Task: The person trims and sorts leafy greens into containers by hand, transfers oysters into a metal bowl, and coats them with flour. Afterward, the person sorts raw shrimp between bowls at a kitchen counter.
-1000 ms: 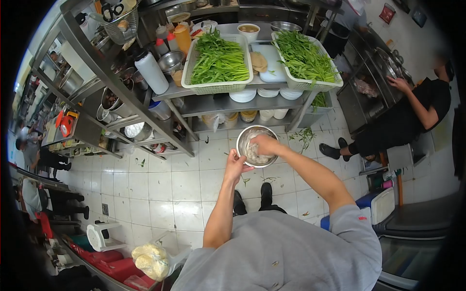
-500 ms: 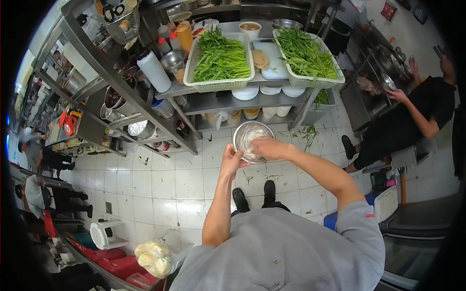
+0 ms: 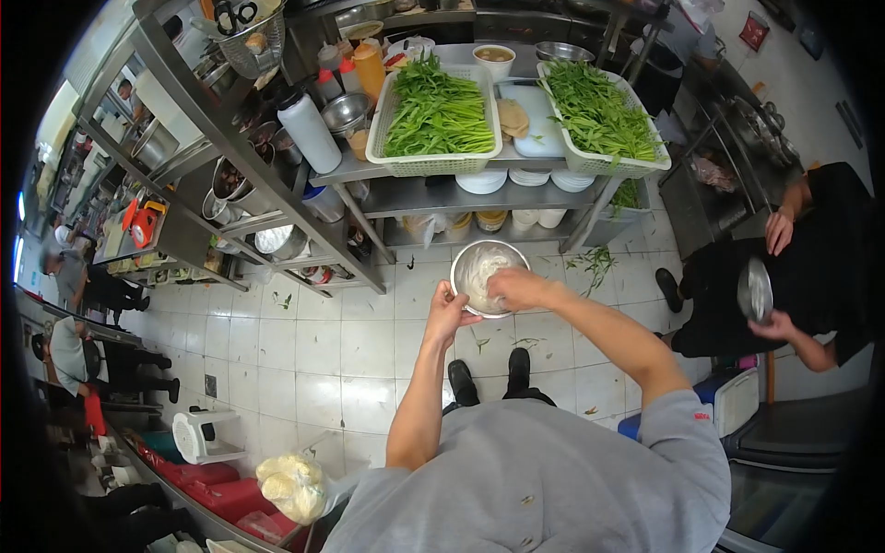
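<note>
A round metal bowl (image 3: 466, 261) with a pale, wet mixture (image 3: 485, 273) is held in the air over the tiled floor. My left hand (image 3: 446, 311) grips its left rim, thumb at the edge and fingers beneath. Inside the bowl's right side is my right hand (image 3: 518, 288), its fingers bent down into the mixture; the fingertips are partly hidden there. Beyond the bowl stands a steel table (image 3: 415, 195), bearing two baskets of green leafy stalks (image 3: 441, 115) (image 3: 604, 115).
A person in black (image 3: 784, 267) stands at the right, holding a metal bowl (image 3: 756, 290). A steel shelf rack (image 3: 240, 157) is at the left. Lower left are a white stool (image 3: 198, 437) and a bag of pale yellow food (image 3: 293, 487). Leaf scraps (image 3: 597, 265) lie on the floor.
My right hand has shifted within the bowl while my left hand keeps its grip. The person in black has turned from the right-hand counter and now holds a metal bowl closer to me.
</note>
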Demonstrator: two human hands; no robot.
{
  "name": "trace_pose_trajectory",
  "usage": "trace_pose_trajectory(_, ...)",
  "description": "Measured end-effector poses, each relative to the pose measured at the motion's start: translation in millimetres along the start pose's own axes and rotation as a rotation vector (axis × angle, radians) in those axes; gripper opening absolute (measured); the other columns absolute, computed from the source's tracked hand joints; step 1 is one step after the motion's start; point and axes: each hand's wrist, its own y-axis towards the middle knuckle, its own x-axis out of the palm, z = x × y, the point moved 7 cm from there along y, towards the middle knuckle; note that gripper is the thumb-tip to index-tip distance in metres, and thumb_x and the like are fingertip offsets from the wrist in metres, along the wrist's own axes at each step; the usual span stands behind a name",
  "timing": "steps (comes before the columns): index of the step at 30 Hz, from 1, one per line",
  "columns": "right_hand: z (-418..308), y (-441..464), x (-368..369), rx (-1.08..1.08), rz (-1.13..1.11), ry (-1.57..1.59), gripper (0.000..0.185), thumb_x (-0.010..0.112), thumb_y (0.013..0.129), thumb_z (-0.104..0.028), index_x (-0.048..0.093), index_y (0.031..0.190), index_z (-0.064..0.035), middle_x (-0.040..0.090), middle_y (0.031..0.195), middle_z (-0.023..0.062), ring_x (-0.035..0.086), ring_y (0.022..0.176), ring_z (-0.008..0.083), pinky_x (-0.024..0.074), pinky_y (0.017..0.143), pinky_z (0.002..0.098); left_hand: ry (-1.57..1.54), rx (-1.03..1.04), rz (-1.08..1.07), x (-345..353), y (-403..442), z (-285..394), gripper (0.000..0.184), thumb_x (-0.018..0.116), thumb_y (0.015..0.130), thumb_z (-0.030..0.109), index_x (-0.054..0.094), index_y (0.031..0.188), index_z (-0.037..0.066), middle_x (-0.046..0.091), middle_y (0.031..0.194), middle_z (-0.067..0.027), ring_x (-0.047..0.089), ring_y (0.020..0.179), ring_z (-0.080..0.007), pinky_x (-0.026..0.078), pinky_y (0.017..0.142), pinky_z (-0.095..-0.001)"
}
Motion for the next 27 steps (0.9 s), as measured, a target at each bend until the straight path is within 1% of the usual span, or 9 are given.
trace_pose_trajectory(2,10,6,-13,0.026,-0.043,-0.046,0.019,0.063,0.074,-0.01,0.071,0.091,-0.0082,0.068,0.091,0.0161,0.063,0.091,0.0348,0.0507,0.08,0.0429,-0.022,0.005,0.001,-2,-1,4,0.014,0.049,0.089,0.001,0.039,0.097,0.007,0.058,0.092,-0.0107,0.066,0.071,-0.0196,0.062,0.059,-0.0326)
trace_pose_trajectory(6,11,6,-67,0.291,0.121,0.104,0.022,0.062,0.076,-0.009,0.071,0.095,-0.0119,0.068,0.09,0.0165,0.064,0.091,0.0343,0.0517,0.08,0.0434,-0.008,0.031,-0.005,-4,0,9,0.015,0.049,0.089,0.002,0.04,0.099,0.008,0.06,0.094,-0.0122,0.068,0.072,-0.0207,0.062,0.059,-0.0322)
trace_pose_trajectory(9,5,13,-81,0.365,0.141,0.03,0.021,0.061,0.076,-0.009,0.071,0.095,-0.0081,0.068,0.089,0.0155,0.064,0.091,0.0346,0.0514,0.081,0.0435,0.032,0.056,-0.004,-1,-2,15,0.014,0.049,0.089,0.002,0.04,0.099,0.007,0.06,0.094,-0.012,0.068,0.072,-0.0203,0.062,0.058,-0.0316)
trace_pose_trajectory(12,7,29,-59,0.084,0.506,0.012,0.018,0.061,0.077,-0.011,0.069,0.091,-0.0028,0.067,0.086,0.0157,0.064,0.088,0.0359,0.0508,0.08,0.0445,0.05,0.089,-0.029,4,2,20,0.014,0.049,0.089,0.002,0.041,0.099,0.006,0.06,0.094,-0.0116,0.068,0.072,-0.0201,0.062,0.058,-0.031)
trace_pose_trajectory(18,-7,28,8,0.026,-0.195,0.038,0.021,0.058,0.081,-0.018,0.066,0.092,-0.0029,0.064,0.104,0.0173,0.06,0.099,0.0339,0.0483,0.083,0.0438,0.02,0.012,-0.001,-12,14,23,0.014,0.049,0.089,0.002,0.042,0.099,0.006,0.06,0.092,-0.0107,0.066,0.069,-0.0193,0.062,0.056,-0.0308)
trace_pose_trajectory(19,0,24,11,0.003,-0.249,0.058,0.027,0.061,0.079,-0.016,0.065,0.105,-0.0078,0.056,0.123,0.0153,0.058,0.105,0.0346,0.0485,0.085,0.0436,0.001,-0.017,0.005,-15,13,20,0.014,0.049,0.089,0.002,0.042,0.099,0.006,0.06,0.092,-0.0107,0.066,0.069,-0.0193,0.062,0.056,-0.0309)
trace_pose_trajectory(22,-22,8,-38,-0.248,0.191,-0.355,0.04,0.065,0.075,-0.01,0.062,0.115,-0.0127,0.048,0.131,0.0149,0.057,0.106,0.0367,0.0492,0.086,0.0452,-0.001,0.023,-0.037,-10,22,19,0.014,0.05,0.089,0.002,0.042,0.099,0.007,0.06,0.093,-0.0109,0.067,0.07,-0.02,0.062,0.056,-0.0312)
trace_pose_trajectory(25,13,20,-27,0.08,0.095,-0.207,0.05,0.068,0.071,-0.006,0.059,0.119,-0.0157,0.042,0.135,0.0151,0.055,0.11,0.0377,0.0483,0.089,0.0459,0.038,0.032,-0.073,12,31,23,0.015,0.05,0.089,0.001,0.042,0.099,0.008,0.06,0.095,-0.0111,0.067,0.07,-0.0202,0.062,0.056,-0.0314)
trace_pose_trajectory(27,37,15,-15,0.382,0.062,-0.07,0.052,0.069,0.07,-0.007,0.058,0.12,-0.0131,0.043,0.132,0.0163,0.055,0.11,0.0368,0.048,0.09,0.046,0.03,0.02,-0.069,26,42,9,0.015,0.051,0.088,0.001,0.041,0.099,0.007,0.059,0.095,-0.0107,0.067,0.071,-0.0203,0.062,0.056,-0.0317)
